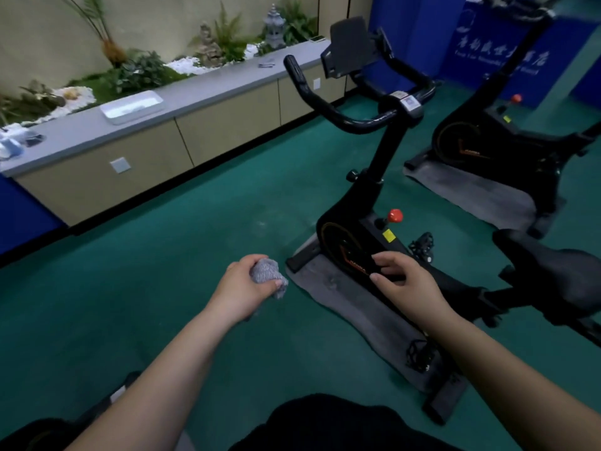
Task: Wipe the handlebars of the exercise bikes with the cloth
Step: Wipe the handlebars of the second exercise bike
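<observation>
Okay, left hand (pixel 242 284) curled round a scrunched grey knitted cloth (pixel 267 272), bunched into a ball, one loose corner hanging past the fingers. Right hand (pixel 401 281) held out loose, fingers slightly bent, gripping nothing, hovering in front of the bike frame; whether it touches anything is not clear. Both forearms bare.

Beyond the hands, a black metal exercise bike (pixel 364 229) with smooth curved black handlebars (pixel 318 99) raised well above and apart from the cloth. Dark flat tablet holder (pixel 349 43) at the top of the bars, small label plate on the stem, print unreadable. Red round knob (pixel 394 216) on the frame, yellow sticker beside it. Black padded saddle (pixel 553 271) at right, cut off by the edge. The bike stands on a grey fuzzy mat (pixel 341 297) over green carpet floor (pixel 162 271).

Second black exercise bike (pixel 487 138) farther right, top partly out of frame. Long beige cabinet with smooth grey countertop (pixel 195 89) on the left, a white rectangular tray (pixel 131 107) on it, contents blurred. Plants and a stone lantern ornament (pixel 274 27) behind. Blue panel with white lettering (pixel 487 47), illegible.
</observation>
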`<state>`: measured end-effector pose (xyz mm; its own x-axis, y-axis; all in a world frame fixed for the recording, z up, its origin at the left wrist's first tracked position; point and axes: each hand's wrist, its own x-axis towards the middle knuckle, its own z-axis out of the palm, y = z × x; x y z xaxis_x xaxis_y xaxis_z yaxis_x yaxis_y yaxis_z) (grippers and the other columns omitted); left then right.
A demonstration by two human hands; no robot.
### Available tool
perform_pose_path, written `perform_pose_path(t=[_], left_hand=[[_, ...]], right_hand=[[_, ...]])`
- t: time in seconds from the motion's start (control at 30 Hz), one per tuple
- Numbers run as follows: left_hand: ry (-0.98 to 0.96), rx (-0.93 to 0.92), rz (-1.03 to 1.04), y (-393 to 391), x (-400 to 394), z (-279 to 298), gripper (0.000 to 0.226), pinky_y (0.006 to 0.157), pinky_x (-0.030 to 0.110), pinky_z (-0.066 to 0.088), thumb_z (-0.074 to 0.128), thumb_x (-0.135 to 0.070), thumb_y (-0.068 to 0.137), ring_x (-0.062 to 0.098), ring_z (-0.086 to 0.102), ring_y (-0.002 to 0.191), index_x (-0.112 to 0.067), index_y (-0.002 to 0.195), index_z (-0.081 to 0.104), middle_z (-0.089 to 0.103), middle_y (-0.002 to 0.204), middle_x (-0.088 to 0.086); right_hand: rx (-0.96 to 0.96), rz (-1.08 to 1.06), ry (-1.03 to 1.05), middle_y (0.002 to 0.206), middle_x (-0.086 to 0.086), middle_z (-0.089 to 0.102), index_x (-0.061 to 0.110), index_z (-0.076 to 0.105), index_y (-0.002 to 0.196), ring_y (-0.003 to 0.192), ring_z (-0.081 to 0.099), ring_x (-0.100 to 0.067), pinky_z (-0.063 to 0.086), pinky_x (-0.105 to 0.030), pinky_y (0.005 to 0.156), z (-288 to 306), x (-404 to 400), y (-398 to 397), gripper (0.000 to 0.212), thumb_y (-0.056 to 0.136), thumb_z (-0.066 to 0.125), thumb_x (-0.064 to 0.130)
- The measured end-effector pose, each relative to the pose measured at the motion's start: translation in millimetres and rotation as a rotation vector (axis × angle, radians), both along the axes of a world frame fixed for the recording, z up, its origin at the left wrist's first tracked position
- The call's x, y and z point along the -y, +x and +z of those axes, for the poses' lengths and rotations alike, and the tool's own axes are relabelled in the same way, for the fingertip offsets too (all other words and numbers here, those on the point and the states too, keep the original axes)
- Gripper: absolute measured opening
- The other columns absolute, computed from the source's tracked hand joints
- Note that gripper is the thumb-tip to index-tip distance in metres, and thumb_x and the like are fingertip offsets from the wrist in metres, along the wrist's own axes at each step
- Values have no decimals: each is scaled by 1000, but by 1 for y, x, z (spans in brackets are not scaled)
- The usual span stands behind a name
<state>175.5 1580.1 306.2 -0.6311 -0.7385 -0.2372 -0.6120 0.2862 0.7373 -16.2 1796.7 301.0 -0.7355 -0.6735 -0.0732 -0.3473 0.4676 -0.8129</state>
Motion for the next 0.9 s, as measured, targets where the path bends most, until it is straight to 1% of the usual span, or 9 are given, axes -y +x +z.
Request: perform_pose_path(t=[0.1,0.23,0.33,0.4,0.5,0.6,0.67,0.77,0.9], left_hand=[[-14,-19,-8,-37,7,3,51,85,26,44,76,-34,70,17,58,98,-31,116,55,56,118,3],[-28,-15,-18,-80,29,2,52,81,26,42,75,-35,71,17,58,97,-31,119,54,55,119,2],[-30,-6,-40,-112,52,-2,52,78,25,42,74,-36,71,16,58,97,-31,119,54,55,119,1],[-31,8,-70,-136,70,-8,52,82,26,44,74,-35,72,18,58,99,-31,120,54,56,118,1],[-24,19,-105,-174,99,-11,51,85,27,44,73,-34,73,18,57,101,-29,120,54,57,118,2],[-7,16,-126,-213,125,-8,52,87,28,44,72,-32,75,18,56,104,-27,123,52,56,121,2],[-12,-9,-147,-238,139,3,54,89,27,43,72,-31,76,17,54,107,-25,125,49,54,122,-2],[-43,-78,-179,-277,156,28,55,86,24,41,74,-32,75,13,54,106,-24,123,48,56,118,-5],[-114,-244,-232,-331,165,71,38,74,12,41,73,-31,75,7,59,97,-30,108,55,62,106,-13]], right_hand=[[-5,-4,-35,116,9,61,31,61,112,105,57,-4,50,-30,91,12,9,-33,28,85,68,25],[-16,-15,-77,109,14,60,42,57,100,102,58,-5,48,-27,89,20,37,-72,27,85,68,22],[-6,-38,-47,115,11,59,35,60,108,104,57,-5,48,-28,91,10,59,-103,27,85,67,24],[7,-63,-20,116,10,59,33,60,109,104,57,-5,48,-29,92,1,74,-123,27,85,67,24],[37,-102,-7,112,10,60,32,61,108,103,57,-6,48,-29,93,-5,99,-153,26,84,68,22],[21,-142,3,108,10,64,39,60,99,102,60,-6,48,-23,85,-7,121,-189,26,83,70,22],[1,-169,11,111,7,64,39,60,102,102,60,-5,48,-22,84,-2,133,-211,26,83,70,24],[-27,-219,-15,116,4,61,28,62,109,101,58,-6,50,-28,88,15,149,-243,27,84,68,21],[-124,-211,-65,115,6,59,29,61,110,105,56,-8,49,-31,92,41,167,-292,25,86,67,21]])
